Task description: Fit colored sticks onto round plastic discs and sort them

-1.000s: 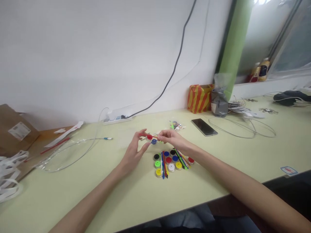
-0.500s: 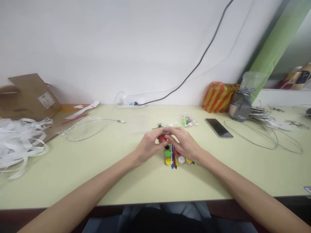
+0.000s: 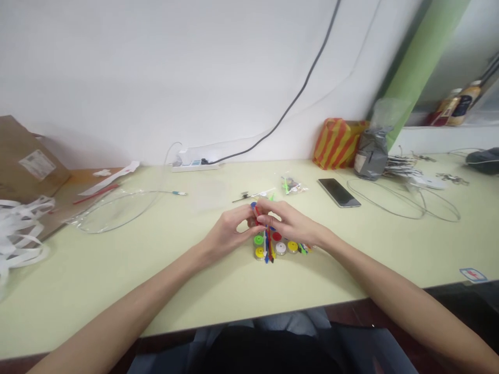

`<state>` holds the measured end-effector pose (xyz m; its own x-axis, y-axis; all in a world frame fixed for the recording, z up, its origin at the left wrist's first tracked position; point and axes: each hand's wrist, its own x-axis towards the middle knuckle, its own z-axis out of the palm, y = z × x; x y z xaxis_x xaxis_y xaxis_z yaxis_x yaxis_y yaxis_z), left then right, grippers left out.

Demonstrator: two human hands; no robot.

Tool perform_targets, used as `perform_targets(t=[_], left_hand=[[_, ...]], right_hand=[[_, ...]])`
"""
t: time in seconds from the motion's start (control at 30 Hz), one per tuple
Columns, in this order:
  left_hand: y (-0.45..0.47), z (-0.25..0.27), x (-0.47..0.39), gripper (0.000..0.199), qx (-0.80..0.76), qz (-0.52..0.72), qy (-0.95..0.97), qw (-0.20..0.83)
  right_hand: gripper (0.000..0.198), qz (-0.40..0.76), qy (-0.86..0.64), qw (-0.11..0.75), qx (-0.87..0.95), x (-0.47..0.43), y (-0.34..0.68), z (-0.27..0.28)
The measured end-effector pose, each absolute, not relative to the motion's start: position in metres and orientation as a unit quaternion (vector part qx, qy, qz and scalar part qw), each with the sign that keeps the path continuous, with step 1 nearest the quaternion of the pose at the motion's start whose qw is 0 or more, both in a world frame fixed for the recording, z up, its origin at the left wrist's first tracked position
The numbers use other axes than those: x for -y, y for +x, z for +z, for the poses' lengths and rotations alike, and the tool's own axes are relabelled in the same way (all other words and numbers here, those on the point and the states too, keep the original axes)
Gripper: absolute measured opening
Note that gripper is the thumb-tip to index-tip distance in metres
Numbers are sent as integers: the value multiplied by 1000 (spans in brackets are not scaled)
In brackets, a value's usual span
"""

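My left hand (image 3: 233, 227) and my right hand (image 3: 286, 218) meet over a group of small coloured parts on the table. A small red piece (image 3: 256, 212) shows between the fingertips of my right hand. The left fingers curl inward against it; what they grip is hidden. Just behind sits a blue round part (image 3: 253, 205). Under the hands lie small round discs: green (image 3: 258, 240), yellow (image 3: 259, 253), red (image 3: 276, 236) and white (image 3: 280, 248). Between them lies a bundle of thin coloured sticks with pointed tips (image 3: 268, 249). My hands cover part of the group.
Behind the hands lie a thin black rod (image 3: 245, 196) and a small bag of parts (image 3: 292, 185). A phone (image 3: 339, 192) and a looped cable (image 3: 390, 208) are to the right. At left are a cardboard box (image 3: 23, 161) and white strips (image 3: 23, 228). A power strip (image 3: 195, 165) stands against the wall.
The camera view has turned, so the scene sits further left. The right hand has risen slightly off the discs, and more of them show. Both hands remain together at the red piece.
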<state>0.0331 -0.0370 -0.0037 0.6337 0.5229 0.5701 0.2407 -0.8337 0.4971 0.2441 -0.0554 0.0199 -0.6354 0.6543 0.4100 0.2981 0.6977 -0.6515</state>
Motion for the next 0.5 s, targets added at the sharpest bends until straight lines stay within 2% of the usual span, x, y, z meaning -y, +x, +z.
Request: perform_targets(t=[0.1, 0.17, 0.3, 0.5], left_hand=[[29, 2, 38, 14, -202, 339, 908, 143], [26, 4, 35, 15, -212, 338, 910, 113], [22, 0, 28, 17, -232, 372, 894, 89], [23, -5, 27, 19, -254, 391, 880, 90]], right_hand=[[24, 383, -265, 323, 823, 51, 254, 27], [22, 416, -262, 354, 795, 47, 261, 29], [14, 371, -289, 421, 776, 42, 264, 27], [11, 269, -337, 357, 828, 54, 242, 14]])
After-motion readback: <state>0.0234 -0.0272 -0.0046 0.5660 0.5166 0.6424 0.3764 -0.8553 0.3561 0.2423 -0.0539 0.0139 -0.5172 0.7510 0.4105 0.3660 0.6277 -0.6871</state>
